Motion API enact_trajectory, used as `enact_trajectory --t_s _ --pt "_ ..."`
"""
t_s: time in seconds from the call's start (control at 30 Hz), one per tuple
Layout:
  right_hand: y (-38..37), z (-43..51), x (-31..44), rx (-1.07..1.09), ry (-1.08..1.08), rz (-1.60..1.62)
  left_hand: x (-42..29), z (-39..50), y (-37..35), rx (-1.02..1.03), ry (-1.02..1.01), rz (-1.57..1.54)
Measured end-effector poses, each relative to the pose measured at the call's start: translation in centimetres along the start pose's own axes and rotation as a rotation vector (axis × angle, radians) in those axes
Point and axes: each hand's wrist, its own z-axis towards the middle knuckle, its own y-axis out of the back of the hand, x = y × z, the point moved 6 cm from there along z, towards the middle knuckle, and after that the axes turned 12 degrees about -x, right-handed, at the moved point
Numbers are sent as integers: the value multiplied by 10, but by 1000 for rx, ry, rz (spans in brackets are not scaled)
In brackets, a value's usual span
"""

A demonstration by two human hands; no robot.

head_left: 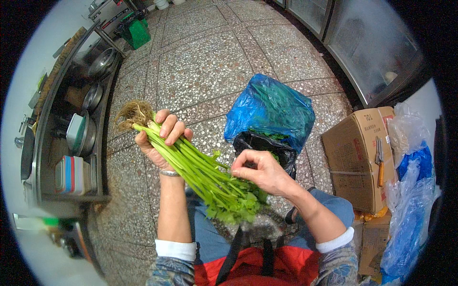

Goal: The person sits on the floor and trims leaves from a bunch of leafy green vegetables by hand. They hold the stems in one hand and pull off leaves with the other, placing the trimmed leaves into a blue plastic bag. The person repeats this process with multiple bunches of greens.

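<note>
My left hand (166,134) grips a bunch of Chinese celery (200,166) just below its tangled brown roots (136,111). The green stems slant down to the right and end in leaves (238,205) above my lap. At the outer stems near the leafy end, my right hand (263,169) pinches with thumb and forefinger; whatever lies between the fingertips is too small to make out. Beyond that hand, a blue plastic bag (268,107) rests on the floor, its black lining (263,143) open towards me with green leaves inside.
Cardboard boxes (349,157) stand at right, with an orange-handled knife (380,166) on the upper one and plastic bags (408,214) alongside. A shelf unit at left holds metal bowls (92,95) and plastic tubs (73,175). Glass-door refrigerators (372,46) line the far right. A green bin (137,32) stands farther off.
</note>
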Motion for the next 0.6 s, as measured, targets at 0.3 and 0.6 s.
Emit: enact_trajectory --t_s 0.3,0.6 --pt "15 2 4 -36 -158 429 6 -1 -3 3 0 63" --pt "7 -6 -3 277 -153 206 2 0 1 5 36 40"
